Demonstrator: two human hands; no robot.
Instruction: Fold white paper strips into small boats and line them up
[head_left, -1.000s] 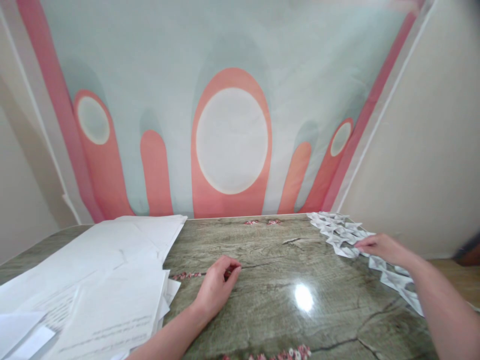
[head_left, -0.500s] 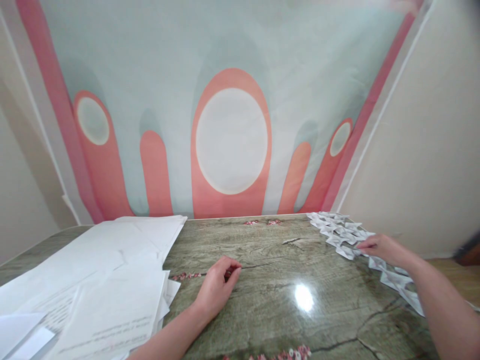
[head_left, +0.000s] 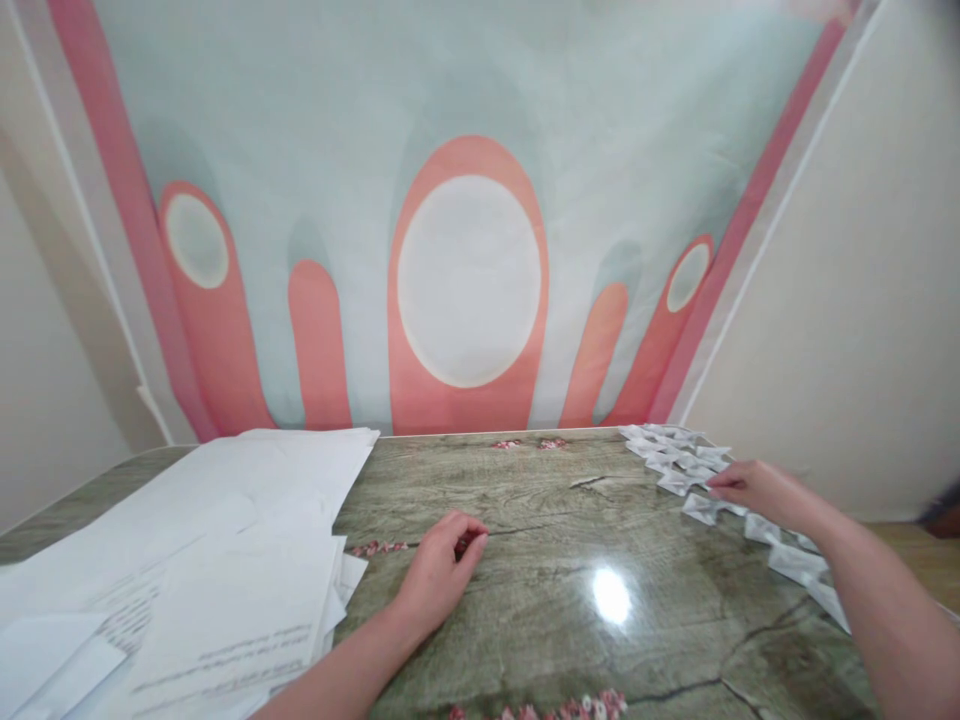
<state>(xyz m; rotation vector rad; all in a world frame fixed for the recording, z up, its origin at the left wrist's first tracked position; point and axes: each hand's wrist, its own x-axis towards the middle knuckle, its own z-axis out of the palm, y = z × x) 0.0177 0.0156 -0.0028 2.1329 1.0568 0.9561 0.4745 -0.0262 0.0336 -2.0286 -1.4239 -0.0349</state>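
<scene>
My right hand (head_left: 761, 490) is at the right side of the table, fingertips pinched at one of the white folded paper pieces (head_left: 701, 508). These bow-like pieces lie in staggered rows along the right edge. The hand and forearm hide part of them. My left hand (head_left: 441, 565) rests near the middle of the table with its fingers curled and the thumb close to the fingertips. Nothing shows in it. To its left lies a stack of white paper sheets (head_left: 247, 590), some with printed text.
The glossy wood-patterned tabletop (head_left: 540, 560) carries printed pink flowers and a bright light reflection. Large white sheets (head_left: 300, 455) cover the left part, with smaller folded papers (head_left: 45, 650) at the lower left. A coral and pale-green backdrop (head_left: 352, 120) stands behind the table.
My right hand has shifted slightly left and up among the folded pieces, and a piece beside it sits differently. My left hand keeps its curled pose. The view has turned a little.
</scene>
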